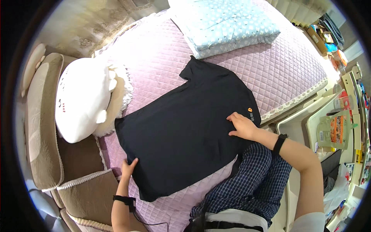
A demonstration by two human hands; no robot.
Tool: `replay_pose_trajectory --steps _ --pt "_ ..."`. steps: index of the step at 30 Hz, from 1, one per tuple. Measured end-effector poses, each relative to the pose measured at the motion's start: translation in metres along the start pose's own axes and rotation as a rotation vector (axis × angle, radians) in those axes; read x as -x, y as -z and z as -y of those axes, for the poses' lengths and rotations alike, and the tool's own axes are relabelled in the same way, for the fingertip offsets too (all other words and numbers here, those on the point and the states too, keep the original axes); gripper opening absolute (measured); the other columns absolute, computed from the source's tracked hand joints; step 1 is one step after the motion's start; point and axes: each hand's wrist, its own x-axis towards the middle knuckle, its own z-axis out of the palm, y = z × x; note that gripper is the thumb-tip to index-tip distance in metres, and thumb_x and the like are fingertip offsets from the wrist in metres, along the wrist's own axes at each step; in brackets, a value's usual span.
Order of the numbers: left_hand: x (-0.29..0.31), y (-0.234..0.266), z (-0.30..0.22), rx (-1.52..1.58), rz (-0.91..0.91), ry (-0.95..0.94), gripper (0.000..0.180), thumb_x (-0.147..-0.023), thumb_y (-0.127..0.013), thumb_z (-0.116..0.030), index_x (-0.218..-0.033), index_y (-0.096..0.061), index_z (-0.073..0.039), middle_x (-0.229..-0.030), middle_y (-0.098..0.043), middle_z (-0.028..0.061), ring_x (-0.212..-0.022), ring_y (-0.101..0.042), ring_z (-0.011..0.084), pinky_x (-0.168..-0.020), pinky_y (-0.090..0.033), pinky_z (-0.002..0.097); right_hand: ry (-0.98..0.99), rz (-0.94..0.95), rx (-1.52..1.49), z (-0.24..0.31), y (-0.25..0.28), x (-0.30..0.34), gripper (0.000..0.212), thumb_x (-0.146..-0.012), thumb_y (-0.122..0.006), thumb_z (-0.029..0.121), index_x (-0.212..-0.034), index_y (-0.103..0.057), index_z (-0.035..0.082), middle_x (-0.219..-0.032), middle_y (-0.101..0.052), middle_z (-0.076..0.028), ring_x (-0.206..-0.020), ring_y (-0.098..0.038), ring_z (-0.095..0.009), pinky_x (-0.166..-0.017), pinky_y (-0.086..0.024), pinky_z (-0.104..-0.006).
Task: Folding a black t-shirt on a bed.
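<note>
A black short-sleeved T-shirt (181, 127) lies spread on the pink quilted bed cover. One sleeve points to the far side, and a small orange-and-white print sits near its right edge. My right hand (242, 126) rests on the shirt beside that print, with thumb and fingers apart. At the shirt's lower left edge is my left hand (128, 168), its thumb spread from the fingers and touching the fabric; I see no clear grip there. A black band circles each wrist.
A folded light-blue floral quilt (235, 31) lies on the far side of the bed cover (150, 73). On the left, a white plush toy (81, 100) leans by a brown sofa (44, 127). At right stand white bins (295, 127) and a cluttered shelf. My checked trousers (247, 174) border the shirt.
</note>
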Motion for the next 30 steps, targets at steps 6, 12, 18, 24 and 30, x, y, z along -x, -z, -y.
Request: replay_pose_trajectory --steps 6,12,18,24,30 --pt "0.097 0.021 -0.053 0.212 0.378 0.252 0.053 -0.067 -0.072 -0.035 -0.094 -0.058 0.009 -0.081 -0.06 0.0101 -0.071 -0.057 0.017 -0.063 -0.045 0.0273 -0.363 0.292 -0.119 -0.019 0.003 0.023 0.036 -0.071 -0.067 0.03 -0.087 -0.053 0.0 -0.079 -0.058 -0.014 -0.078 -0.057 -0.03 -0.07 -0.044 -0.0342" --pt "0.137 0.021 -0.003 0.517 0.288 0.24 0.032 -0.073 -0.067 -0.021 -0.09 -0.06 0.005 -0.08 -0.062 0.0096 -0.072 -0.058 0.0157 -0.064 -0.044 0.0265 -0.231 -0.011 -0.347 -0.02 0.03 0.067 0.033 -0.077 -0.062 0.028 -0.073 -0.049 -0.002 -0.057 -0.046 -0.01 -0.054 -0.044 -0.019 -0.053 -0.036 -0.0337" --pt "0.161 0.016 0.005 0.001 -0.189 -0.137 0.041 -0.069 -0.067 -0.016 -0.101 -0.052 0.005 -0.094 -0.057 0.0189 -0.085 -0.056 0.0306 -0.075 -0.044 0.0352 -0.275 -0.043 -0.593 0.011 0.037 0.124 0.023 -0.082 -0.057 0.017 -0.073 -0.05 -0.003 -0.059 -0.043 0.002 -0.057 -0.037 -0.006 -0.052 -0.034 -0.0248" --pt "0.209 0.027 -0.064 -0.084 0.142 -0.737 0.043 -0.068 -0.066 -0.022 -0.102 -0.051 -0.002 -0.112 -0.048 0.0142 -0.103 -0.046 0.0319 -0.087 -0.038 0.0383 -0.386 0.084 -0.671 -0.003 0.017 0.152 0.021 -0.084 -0.053 0.011 -0.097 -0.057 -0.006 -0.086 -0.06 -0.002 -0.077 -0.052 -0.007 -0.07 -0.043 -0.0216" --pt "0.196 0.012 -0.04 -0.331 0.045 -0.861 0.036 -0.063 -0.059 -0.008 -0.098 -0.053 -0.005 -0.104 -0.047 0.0096 -0.098 -0.047 0.0261 -0.084 -0.04 0.0352 -0.421 0.016 -0.706 -0.014 -0.005 0.161 0.017 -0.081 -0.053 0.009 -0.088 -0.057 -0.006 -0.076 -0.058 -0.002 -0.068 -0.05 -0.009 -0.063 -0.041 -0.0237"
